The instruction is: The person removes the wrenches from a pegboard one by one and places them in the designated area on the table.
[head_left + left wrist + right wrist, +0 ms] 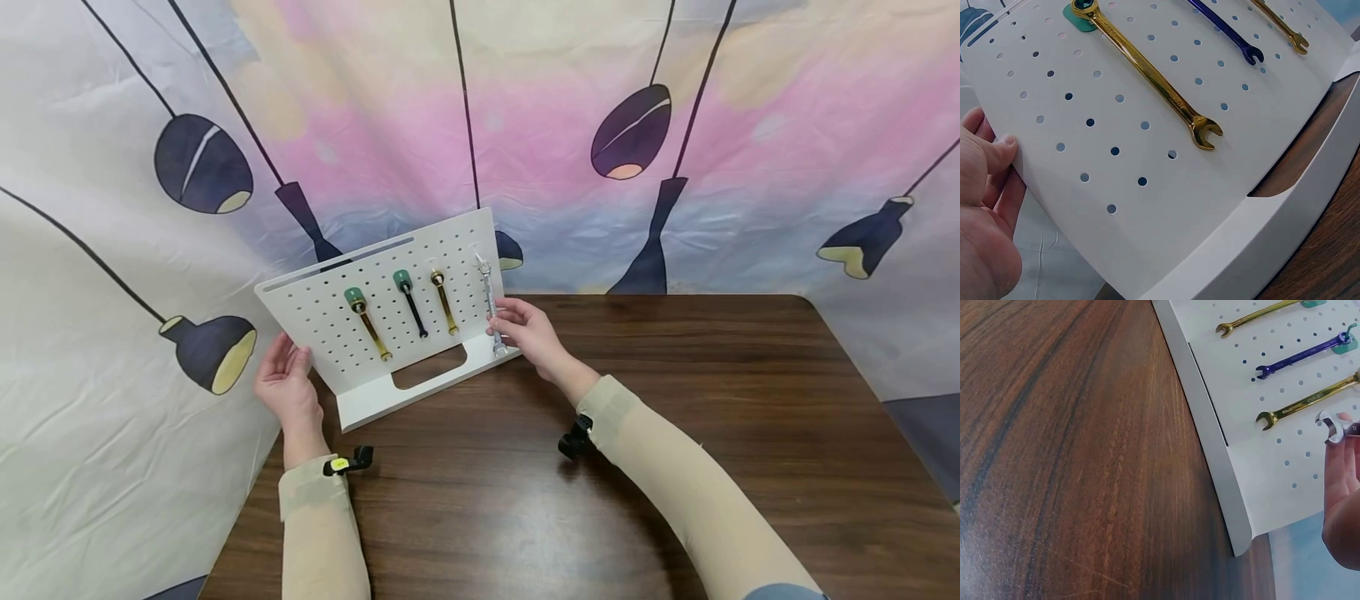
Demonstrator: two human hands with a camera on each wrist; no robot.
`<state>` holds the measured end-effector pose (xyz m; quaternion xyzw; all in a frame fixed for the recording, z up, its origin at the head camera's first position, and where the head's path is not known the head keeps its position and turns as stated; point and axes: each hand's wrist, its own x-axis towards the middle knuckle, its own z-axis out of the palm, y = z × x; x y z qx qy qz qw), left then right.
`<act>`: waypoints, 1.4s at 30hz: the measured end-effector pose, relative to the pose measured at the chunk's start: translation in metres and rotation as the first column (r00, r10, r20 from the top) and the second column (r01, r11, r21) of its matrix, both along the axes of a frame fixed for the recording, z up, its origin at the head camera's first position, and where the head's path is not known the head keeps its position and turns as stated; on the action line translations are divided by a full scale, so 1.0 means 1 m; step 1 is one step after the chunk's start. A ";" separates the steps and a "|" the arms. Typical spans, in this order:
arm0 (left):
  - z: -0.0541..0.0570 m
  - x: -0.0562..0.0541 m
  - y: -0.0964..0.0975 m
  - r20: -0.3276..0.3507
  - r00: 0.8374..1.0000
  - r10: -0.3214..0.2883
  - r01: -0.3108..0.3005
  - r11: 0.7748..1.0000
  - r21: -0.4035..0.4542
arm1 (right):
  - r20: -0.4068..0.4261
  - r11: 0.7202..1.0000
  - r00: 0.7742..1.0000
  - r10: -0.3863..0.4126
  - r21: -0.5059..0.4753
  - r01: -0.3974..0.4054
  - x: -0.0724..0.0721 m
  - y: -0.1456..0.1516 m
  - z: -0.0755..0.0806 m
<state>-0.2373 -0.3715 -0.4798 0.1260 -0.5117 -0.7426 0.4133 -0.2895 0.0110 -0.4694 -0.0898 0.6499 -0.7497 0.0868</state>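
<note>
A white pegboard [318, 312] stands tilted back on its base at the table's far left. My left hand [288, 387] pinches its left edge, thumb on the front face and fingers behind. With my right hand [536, 337] I hold a silver combination wrench [490, 292] by its lower part, close to the board's right side. That wrench's upper end overlaps a clear hook in the head view; its open-ended jaw points down. Two gold wrenches [1154, 78] and a dark blue-purple wrench [1304, 357] hang on the board, ring ends up.
Green hooks [402, 278] carry the left gold wrench and the blue-purple one. The board's base has a long cutout along its front. A brown wood-grain table [675, 367] extends to the right, with a lamp-printed cloth [547, 142] behind it.
</note>
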 end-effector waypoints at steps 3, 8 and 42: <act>-0.001 0.000 -0.002 0.010 1.000 0.003 -0.003 1.000 0.001 | -0.003 1.000 1.000 -0.002 0.021 0.002 0.000 0.001 0.000; -0.002 0.000 -0.003 0.012 1.000 -0.004 0.004 1.000 -0.002 | -0.003 1.000 1.000 -0.002 0.030 0.002 0.001 0.003 0.003; -0.003 -0.001 -0.003 0.035 0.999 -0.007 0.007 1.000 0.012 | -0.024 0.999 0.999 -0.038 -0.007 0.038 0.013 0.015 0.009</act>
